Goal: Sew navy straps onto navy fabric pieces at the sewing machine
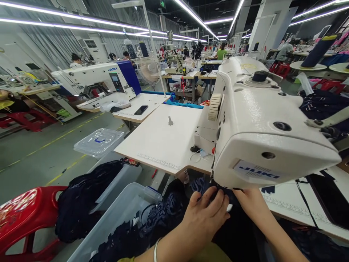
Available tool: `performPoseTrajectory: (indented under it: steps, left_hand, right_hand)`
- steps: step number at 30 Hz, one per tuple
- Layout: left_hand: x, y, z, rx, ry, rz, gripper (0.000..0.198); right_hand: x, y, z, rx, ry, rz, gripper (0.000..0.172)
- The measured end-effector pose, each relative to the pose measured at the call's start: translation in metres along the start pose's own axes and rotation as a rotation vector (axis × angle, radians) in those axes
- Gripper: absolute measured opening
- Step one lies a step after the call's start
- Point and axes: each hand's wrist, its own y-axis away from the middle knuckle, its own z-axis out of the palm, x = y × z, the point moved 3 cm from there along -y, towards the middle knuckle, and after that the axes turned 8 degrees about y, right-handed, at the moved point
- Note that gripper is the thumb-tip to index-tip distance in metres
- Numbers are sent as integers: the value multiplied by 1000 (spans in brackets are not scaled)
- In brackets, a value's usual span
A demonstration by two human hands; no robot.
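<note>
A white JUKI sewing machine [253,120] fills the right of the view, its head directly above my hands. My left hand [208,207] is closed on dark navy patterned fabric [198,184] just below the needle area, its fingers bent and close together. More of the dark navy garments, some with thin straps, hang down and lie in a clear plastic bin [109,225] to the left. My right hand [249,200] reaches in under the machine head from the right; the head hides its fingers. Dark cloth lies between the two hands.
A white worktable [163,138] extends ahead, with a small grey piece [170,120] on it. Beyond stand a second JUKI machine [95,80] and a phone [141,110]. A red stool [27,214] holding dark garments [81,196] and a clear lid [98,141] are at left.
</note>
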Motion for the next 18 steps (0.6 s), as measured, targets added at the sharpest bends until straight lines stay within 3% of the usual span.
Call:
performPoseTrajectory:
  steps: [7,18]
  left_hand:
    - [-3,-7,-3,-7,57,-33,34]
    - [-3,-9,-5,-31,105,-66,37]
  right_hand:
    - [6,-10,7,143,127,-204,30]
    - [11,-13,8,237,187,-217,30]
